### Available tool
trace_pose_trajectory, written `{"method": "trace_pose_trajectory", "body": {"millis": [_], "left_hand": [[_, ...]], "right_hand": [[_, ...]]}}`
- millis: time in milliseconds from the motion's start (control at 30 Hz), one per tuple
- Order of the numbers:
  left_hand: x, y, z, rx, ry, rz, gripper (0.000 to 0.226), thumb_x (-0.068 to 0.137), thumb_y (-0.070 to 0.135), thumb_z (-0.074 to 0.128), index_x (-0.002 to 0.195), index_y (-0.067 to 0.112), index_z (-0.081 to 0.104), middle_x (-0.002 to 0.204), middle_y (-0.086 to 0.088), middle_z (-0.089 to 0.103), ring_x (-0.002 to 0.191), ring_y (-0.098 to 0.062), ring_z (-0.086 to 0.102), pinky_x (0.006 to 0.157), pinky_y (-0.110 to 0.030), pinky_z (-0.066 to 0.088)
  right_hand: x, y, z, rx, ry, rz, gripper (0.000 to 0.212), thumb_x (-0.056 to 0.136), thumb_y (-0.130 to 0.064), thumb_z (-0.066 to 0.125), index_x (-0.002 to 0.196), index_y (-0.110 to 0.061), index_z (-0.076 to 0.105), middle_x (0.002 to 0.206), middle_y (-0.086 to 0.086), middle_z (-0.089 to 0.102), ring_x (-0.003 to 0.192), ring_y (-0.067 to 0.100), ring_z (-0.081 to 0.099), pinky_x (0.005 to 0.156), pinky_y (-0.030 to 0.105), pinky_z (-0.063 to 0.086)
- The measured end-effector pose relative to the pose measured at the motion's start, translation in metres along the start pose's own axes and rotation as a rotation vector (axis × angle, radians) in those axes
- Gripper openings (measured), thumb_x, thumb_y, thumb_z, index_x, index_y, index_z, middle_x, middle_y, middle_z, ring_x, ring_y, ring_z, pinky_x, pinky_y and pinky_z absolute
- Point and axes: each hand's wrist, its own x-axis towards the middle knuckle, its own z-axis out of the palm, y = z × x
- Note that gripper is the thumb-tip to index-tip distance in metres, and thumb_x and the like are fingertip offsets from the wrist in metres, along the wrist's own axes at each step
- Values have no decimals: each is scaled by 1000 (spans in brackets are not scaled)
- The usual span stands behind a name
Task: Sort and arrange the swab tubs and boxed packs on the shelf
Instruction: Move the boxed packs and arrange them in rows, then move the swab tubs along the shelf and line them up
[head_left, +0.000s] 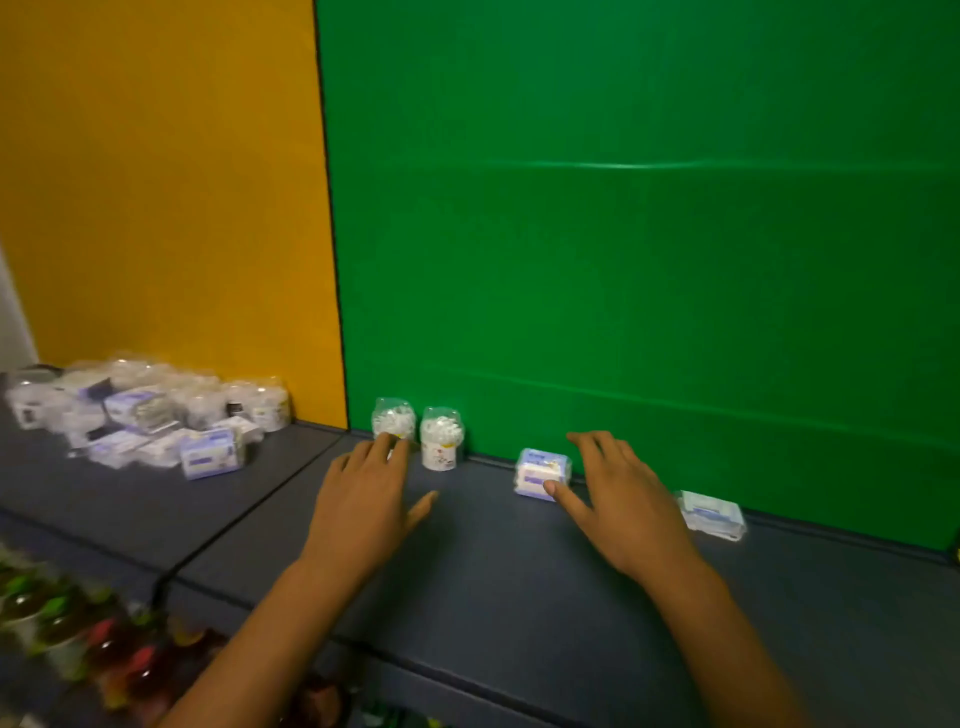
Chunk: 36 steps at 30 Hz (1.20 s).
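Two clear swab tubs stand side by side against the green back panel: the left tub and the right tub. My left hand reaches out flat, its fingertips touching the front of the left tub. A small white and purple boxed pack stands further right; my right hand is spread beside it, with the thumb tip touching its front. Another boxed pack lies flat to the right of that hand. A jumbled heap of tubs and packs sits at the left by the yellow panel.
The dark grey shelf has a seam running diagonally left of my left arm. The green panel and yellow panel close off the back. Colourful blurred items fill a lower level at the bottom left.
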Motion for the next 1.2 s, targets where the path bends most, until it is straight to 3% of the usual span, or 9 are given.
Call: {"method": "trace_pose_trajectory", "body": {"millis": [67, 200, 567, 900, 1200], "left_hand": [[-19, -31, -12, 4, -15, -32, 63, 89, 59, 47, 137, 18, 42, 133, -6, 49, 122, -26, 47, 98, -39, 42], [-59, -93, -34, 3, -20, -89, 59, 88, 59, 47, 132, 20, 46, 123, -4, 51, 115, -26, 50, 92, -39, 44], [-115, -224, -89, 90, 17, -286, 60, 89, 59, 46, 136, 23, 40, 128, 1, 48, 118, -21, 47, 92, -35, 44], [-121, -317, -77, 156, 37, -446, 58, 87, 59, 51, 131, 23, 46, 124, 2, 51, 112, -20, 53, 87, -34, 47], [-51, -400, -56, 193, 82, -497, 56, 89, 56, 52, 133, 23, 44, 128, 0, 50, 113, -21, 52, 88, -34, 46]], "right_hand": [[-1, -36, 4, 14, -5, -25, 59, 95, -58, 43, 141, -20, 39, 135, 0, 47, 121, 21, 46, 97, 35, 42], [-3, -108, 17, 53, -8, -105, 63, 95, -59, 42, 142, -18, 37, 139, 1, 45, 125, 22, 45, 101, 36, 42], [33, -275, 32, 169, -35, -354, 65, 96, -62, 39, 146, -22, 30, 141, -1, 39, 127, 20, 40, 101, 33, 40], [103, -369, 90, 277, -50, -483, 65, 94, -61, 42, 147, -25, 30, 147, -3, 36, 134, 18, 36, 104, 33, 39], [202, -414, 139, 330, -11, -518, 60, 94, -60, 46, 143, -28, 35, 143, -7, 40, 130, 15, 40, 97, 29, 38]]}}
